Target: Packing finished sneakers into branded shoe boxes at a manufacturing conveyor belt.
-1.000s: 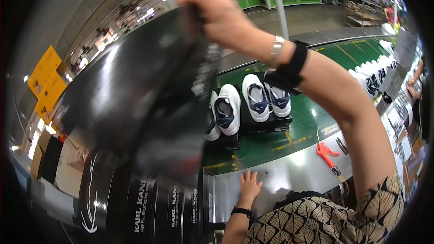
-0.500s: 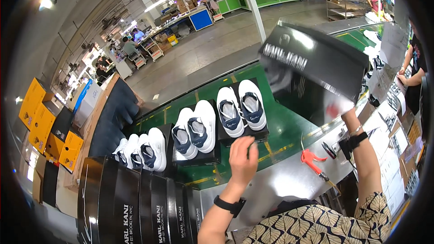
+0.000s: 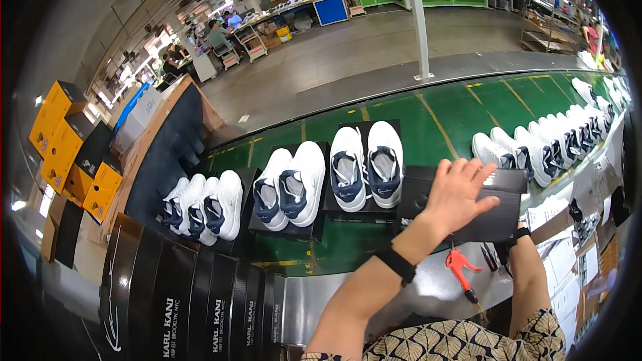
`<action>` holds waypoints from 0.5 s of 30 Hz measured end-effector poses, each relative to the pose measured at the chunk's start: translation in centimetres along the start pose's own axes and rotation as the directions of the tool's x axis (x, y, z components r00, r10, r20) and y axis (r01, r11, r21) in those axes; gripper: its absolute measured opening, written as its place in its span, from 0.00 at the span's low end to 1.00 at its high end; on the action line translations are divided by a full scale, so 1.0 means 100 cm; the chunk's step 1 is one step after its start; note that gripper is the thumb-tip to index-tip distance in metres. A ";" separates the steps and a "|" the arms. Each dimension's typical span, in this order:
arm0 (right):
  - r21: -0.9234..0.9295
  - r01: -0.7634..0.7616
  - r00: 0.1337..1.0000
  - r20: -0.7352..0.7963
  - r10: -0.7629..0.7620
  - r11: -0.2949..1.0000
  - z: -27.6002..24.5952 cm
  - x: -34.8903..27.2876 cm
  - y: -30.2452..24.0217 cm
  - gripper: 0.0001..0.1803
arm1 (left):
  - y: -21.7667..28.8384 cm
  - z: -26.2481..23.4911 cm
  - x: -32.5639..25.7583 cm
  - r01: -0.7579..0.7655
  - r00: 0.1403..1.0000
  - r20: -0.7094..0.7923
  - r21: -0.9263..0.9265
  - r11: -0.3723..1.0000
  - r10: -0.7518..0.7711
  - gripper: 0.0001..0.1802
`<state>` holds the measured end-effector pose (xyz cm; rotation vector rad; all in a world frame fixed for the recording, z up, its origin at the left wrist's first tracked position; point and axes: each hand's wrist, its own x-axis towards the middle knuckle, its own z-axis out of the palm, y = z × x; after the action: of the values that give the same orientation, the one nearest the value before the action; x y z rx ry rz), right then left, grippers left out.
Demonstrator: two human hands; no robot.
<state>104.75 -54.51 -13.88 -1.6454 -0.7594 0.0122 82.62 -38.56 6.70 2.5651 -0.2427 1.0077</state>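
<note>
A: Where is the black shoebox [image 3: 478, 217]?
B: At the near edge of the green conveyor belt [image 3: 455, 110], just right of a pair of white sneakers [image 3: 384, 140] with navy heels. Part of it overlaps the steel bench [image 3: 304, 297] in this view. Fully seated or partly lifted: can't tell.
A: Hands?
B: Left hand [image 3: 461, 194] spread flat over the box, fingers extended, nothing clasped. Right forearm [image 3: 530, 267] runs up to the box's right end; the right hand is hidden behind it, so I can't tell whether it grips.
A: Handling notes?
B: My judgement: press evenly with the left palm, keep the right end supported, and square the box to the belt's near edge. Leave a little gap so it doesn't nudge the sneakers. Mind the red air gun [image 3: 460, 266] on the bench, near the box's lower edge; a dropped corner could catch it.
</note>
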 end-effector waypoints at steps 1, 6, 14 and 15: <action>-0.068 0.024 1.000 0.020 -0.022 0.997 -0.002 -0.002 0.007 0.16 | 0.001 0.006 0.005 0.003 1.000 -0.013 -0.008 1.000 -0.003 0.30; -0.407 0.127 0.990 0.107 -0.090 0.905 -0.024 -0.029 0.035 0.19 | -0.022 0.023 0.021 0.087 0.995 -0.057 0.080 0.993 -0.082 0.25; -0.191 -0.625 0.766 -0.334 0.549 0.757 -0.029 -0.028 0.006 0.26 | -0.061 0.005 0.034 0.237 0.960 -0.207 0.232 0.943 -0.191 0.24; -0.149 -0.681 0.702 -0.411 0.582 0.717 -0.025 -0.026 0.007 0.26 | -0.061 0.011 0.032 0.226 0.964 -0.195 0.234 0.946 -0.183 0.24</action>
<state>104.07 -57.98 -14.92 -2.0609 0.1234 0.1182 87.45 -33.54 6.47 2.6349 0.2109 1.2373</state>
